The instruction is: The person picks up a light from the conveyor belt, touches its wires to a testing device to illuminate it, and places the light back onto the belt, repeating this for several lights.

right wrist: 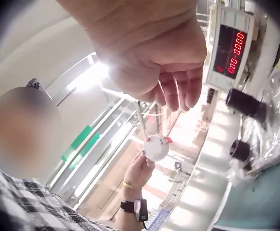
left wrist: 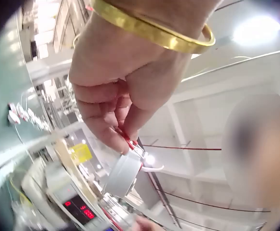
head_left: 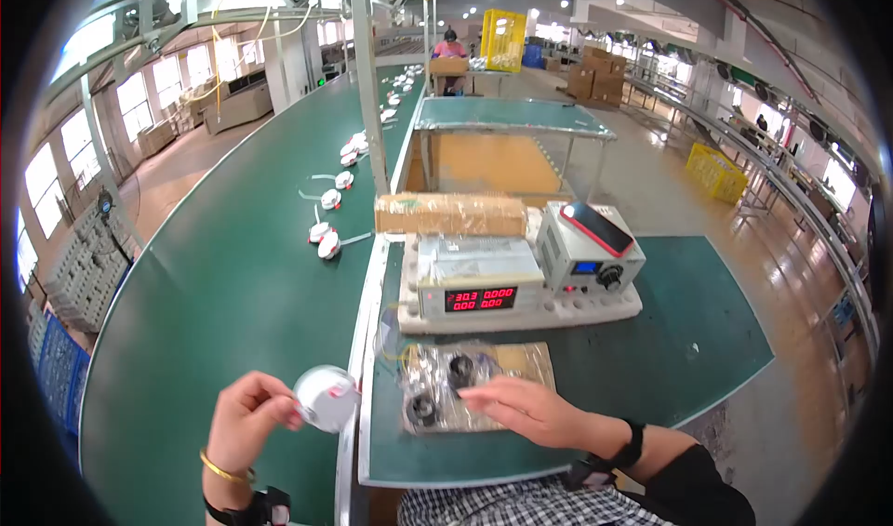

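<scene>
My left hand (head_left: 249, 416) pinches the edge of a white round piece (head_left: 326, 398) with red parts, holding it up over the green conveyor belt near the bench's rim. In the left wrist view, red bits show right at the thumb and fingertips, and the piece (left wrist: 120, 175) hangs below them. My right hand (head_left: 526, 412) hovers over a plastic-wrapped board (head_left: 530, 360), its fingers stretched out and nothing seen in them. Near those fingertips, two black round sockets (head_left: 461, 370) stand on the board. In the right wrist view, the fingers of this hand (right wrist: 159, 67) hang loosely.
Behind the board, a meter (head_left: 480, 289) with red digits stands beside a grey box with a dial (head_left: 609, 275), a phone (head_left: 597, 228) on top. Several white round pieces (head_left: 327, 243) with straps lie along the belt (head_left: 223, 312). A metal post (head_left: 367, 89) rises between belt and bench.
</scene>
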The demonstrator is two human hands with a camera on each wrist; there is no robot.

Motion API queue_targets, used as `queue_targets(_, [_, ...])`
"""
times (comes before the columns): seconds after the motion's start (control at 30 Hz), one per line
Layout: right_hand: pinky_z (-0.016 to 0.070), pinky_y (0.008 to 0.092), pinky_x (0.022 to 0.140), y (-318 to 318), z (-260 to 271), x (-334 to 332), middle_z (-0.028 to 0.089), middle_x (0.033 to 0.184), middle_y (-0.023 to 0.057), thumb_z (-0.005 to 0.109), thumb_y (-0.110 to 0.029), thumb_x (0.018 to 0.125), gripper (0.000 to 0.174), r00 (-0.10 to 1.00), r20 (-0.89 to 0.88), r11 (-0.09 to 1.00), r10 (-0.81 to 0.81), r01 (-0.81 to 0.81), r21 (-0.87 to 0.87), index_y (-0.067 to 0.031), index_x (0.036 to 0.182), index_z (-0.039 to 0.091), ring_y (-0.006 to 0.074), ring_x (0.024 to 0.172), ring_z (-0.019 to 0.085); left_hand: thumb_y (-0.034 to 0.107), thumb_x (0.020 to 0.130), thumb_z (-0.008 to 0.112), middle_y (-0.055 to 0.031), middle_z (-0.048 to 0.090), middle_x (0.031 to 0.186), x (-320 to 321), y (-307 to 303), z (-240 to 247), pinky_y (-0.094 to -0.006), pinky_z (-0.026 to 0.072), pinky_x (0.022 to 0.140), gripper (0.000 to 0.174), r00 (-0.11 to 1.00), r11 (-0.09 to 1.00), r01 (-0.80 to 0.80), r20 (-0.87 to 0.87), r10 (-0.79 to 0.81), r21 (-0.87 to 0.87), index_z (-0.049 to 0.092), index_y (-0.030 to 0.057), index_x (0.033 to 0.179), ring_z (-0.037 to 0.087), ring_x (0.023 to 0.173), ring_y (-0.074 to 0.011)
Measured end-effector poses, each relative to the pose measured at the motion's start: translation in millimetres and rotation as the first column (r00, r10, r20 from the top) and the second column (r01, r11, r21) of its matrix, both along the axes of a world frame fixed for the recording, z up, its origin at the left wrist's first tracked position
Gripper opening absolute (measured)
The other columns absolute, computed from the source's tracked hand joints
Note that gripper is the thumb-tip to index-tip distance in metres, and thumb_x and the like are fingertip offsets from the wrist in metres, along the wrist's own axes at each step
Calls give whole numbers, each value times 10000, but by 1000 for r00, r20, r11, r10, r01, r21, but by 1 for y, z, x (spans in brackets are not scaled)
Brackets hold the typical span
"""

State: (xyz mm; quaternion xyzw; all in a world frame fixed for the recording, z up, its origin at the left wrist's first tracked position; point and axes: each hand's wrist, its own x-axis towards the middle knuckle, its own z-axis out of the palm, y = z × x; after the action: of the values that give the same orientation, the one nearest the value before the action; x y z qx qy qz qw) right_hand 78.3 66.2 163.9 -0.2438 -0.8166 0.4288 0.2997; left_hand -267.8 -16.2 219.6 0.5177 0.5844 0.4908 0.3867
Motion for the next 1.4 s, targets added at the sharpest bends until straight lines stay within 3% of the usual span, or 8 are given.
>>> queue_targets(0.33, [496,241,666,-52,-4,60,649,935,46,469,-129,976,270,966,-208,931,-155,72,-357,-6,1189,583,89,764,590,123,952,551,-103,631,956,184,-47,-126,-293,544,799,181,737,864,429,656,-166,-264,545,-29,1050,646,845,-173])
queue_targets(0.43, [467,205,528,-50,-33,70,651,835,20,500,-162,970,247,948,-215,919,-237,147,-365,-12,1122,624,39,584,541,85,917,580,-105,628,1086,201,-25,-131,-301,534,809,263,875,899,370,-236,-423,-235,557,6,1167,635,940,-176])
queue_targets(0.6, [444,258,543,-57,-44,83,623,704,54,571,-177,926,200,935,-99,910,-340,301,-284,0,975,652,93,595,556,23,849,632,-134,627,1085,248,15,-75,-331,516,807,377,952,878,264,-254,-171,399,568,44,1220,622,993,-234])
queue_targets(0.9, [424,231,470,-59,-64,87,623,745,61,541,-141,942,196,806,-255,837,-534,462,-292,14,1021,633,71,513,527,12,851,604,-167,612,1106,264,29,-106,-357,496,844,345,763,791,441,-642,-82,423,582,33,1195,599,1006,-332])
queue_targets(1.07, [441,196,510,-50,-55,86,608,770,28,516,-168,971,228,699,-392,793,-599,447,-414,19,1045,624,54,544,548,108,941,539,-166,535,1277,255,26,-143,-314,474,915,409,955,936,293,-24,-295,195,454,-3,1325,560,1124,-235])
queue_targets(1.17, [459,195,523,-45,-53,82,602,803,50,490,-184,985,253,629,-457,774,-629,448,-448,24,1070,607,77,557,565,195,943,574,-154,488,1307,254,3,-157,-341,478,937,570,799,897,399,551,-241,-187,316,-44,1392,519,1161,-201])
queue_targets(1.3, [459,191,520,-43,-62,69,603,815,50,498,-190,984,254,577,-497,757,-648,412,-507,21,1071,610,76,577,569,123,894,637,-115,547,1228,268,-9,-157,-311,506,888,529,685,866,478,678,-266,-143,386,-39,1330,558,1091,-161])
queue_targets(1.4, [451,176,525,-44,-60,68,614,813,43,502,-179,980,246,606,-416,732,-678,506,-456,21,1066,617,59,582,552,91,904,612,-72,630,1066,270,0,-168,-251,535,792,420,832,934,355,473,-290,-52,439,-38,1265,619,923,-125])
